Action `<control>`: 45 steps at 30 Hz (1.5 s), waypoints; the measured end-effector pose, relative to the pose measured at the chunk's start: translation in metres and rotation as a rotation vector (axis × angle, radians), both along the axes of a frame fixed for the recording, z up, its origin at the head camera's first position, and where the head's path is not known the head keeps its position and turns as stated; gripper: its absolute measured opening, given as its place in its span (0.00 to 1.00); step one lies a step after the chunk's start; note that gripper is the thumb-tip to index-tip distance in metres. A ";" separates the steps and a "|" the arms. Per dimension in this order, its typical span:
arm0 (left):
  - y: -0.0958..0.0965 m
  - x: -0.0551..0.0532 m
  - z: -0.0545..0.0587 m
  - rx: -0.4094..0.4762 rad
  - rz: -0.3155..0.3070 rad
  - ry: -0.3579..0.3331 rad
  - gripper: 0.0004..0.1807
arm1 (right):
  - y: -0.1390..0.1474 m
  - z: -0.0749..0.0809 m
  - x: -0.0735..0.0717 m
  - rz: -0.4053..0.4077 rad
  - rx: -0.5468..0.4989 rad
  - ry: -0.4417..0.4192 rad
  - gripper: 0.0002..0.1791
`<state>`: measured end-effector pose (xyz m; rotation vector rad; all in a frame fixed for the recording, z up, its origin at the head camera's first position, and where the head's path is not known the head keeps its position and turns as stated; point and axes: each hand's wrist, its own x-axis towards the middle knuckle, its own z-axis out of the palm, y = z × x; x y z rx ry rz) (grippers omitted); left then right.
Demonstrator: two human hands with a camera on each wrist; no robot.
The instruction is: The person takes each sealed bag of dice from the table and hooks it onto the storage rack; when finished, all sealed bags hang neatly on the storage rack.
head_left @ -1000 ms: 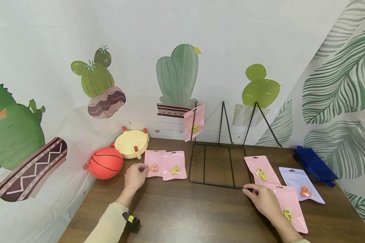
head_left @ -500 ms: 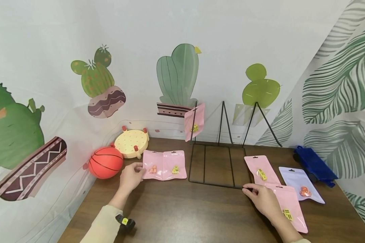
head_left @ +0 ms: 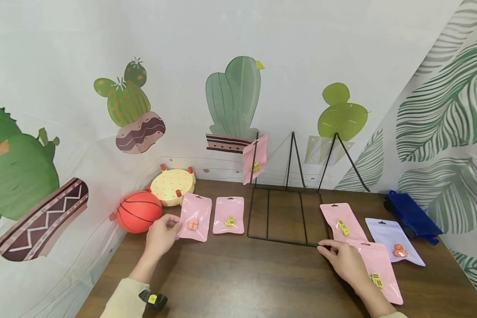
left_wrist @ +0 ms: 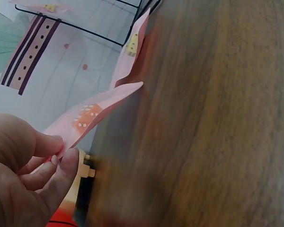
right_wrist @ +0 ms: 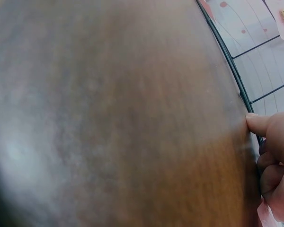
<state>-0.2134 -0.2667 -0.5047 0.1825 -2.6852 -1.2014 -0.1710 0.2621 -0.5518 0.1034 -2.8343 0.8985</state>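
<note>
My left hand (head_left: 160, 236) pinches the left edge of a pink zip pouch (head_left: 199, 210) with orange dice inside. In the left wrist view, thumb and fingers meet on the corner of this pouch (left_wrist: 110, 98), and it tilts up off the table. Right of it lies a second pink pouch (head_left: 228, 204) with yellow dice. My right hand (head_left: 345, 263) grips the front right corner of a black wire rack (head_left: 278, 240). The right wrist view has the thumb on the rack's bar (right_wrist: 226, 53). One pink pouch (head_left: 259, 152) with yellow dice hangs on the rack's left prong.
Two pink pouches with yellow dice, one farther back (head_left: 351, 216) and one nearer (head_left: 383, 260), lie by my right hand. Beside them are a lilac pouch (head_left: 389, 232) and a blue wheeled cart (head_left: 414, 216). A red ball (head_left: 139, 212) and a yellow pegged disc (head_left: 172, 185) stand at left.
My left hand has taken hold of the orange-dice pouch and drawn it left and toward me, away from the yellow-dice pouch beside it. The right hand stays on the rack.
</note>
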 end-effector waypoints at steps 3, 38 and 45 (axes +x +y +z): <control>0.000 0.004 0.005 0.021 -0.011 0.024 0.06 | 0.000 0.001 0.000 -0.001 0.003 0.005 0.09; 0.073 0.026 0.024 0.293 -0.266 0.514 0.09 | -0.001 0.000 0.001 -0.002 0.001 0.031 0.09; 0.093 0.029 0.032 0.375 -0.358 0.580 0.12 | -0.001 0.000 0.001 -0.003 -0.001 0.032 0.09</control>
